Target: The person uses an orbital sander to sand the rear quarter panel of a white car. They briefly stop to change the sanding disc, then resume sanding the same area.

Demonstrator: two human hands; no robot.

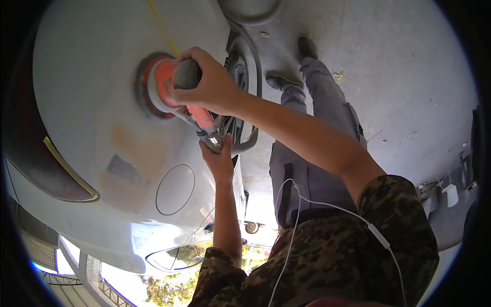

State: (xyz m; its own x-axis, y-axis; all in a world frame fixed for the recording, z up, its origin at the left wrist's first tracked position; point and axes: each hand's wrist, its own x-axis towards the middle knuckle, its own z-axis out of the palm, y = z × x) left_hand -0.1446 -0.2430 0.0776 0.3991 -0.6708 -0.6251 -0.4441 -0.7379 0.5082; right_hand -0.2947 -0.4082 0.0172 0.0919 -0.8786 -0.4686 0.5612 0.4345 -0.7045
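An orange sander point(163, 79) with a round pad lies against the pale grey body panel point(92, 77) of a car. My right hand point(212, 84) wraps round the black rounded top point(186, 74) of the sander. Lower down, my left hand point(220, 159) is closed on the rear end of its handle point(212, 139), where a grey hose point(254, 112) joins and loops past the wheel. Below the sander, the panel carries a tan sanded patch point(130, 146) and a dark grey spot point(121, 169). The pad's face is hidden against the panel.
A round fuel flap point(175, 189) sits in the panel. Yellow tape point(69, 169) edges the dark red tail light point(30, 133); another yellow strip point(162, 25) runs above the sander. The car's wheel point(238, 69) is beside my arm. A white cable point(337, 204) hangs across my clothes.
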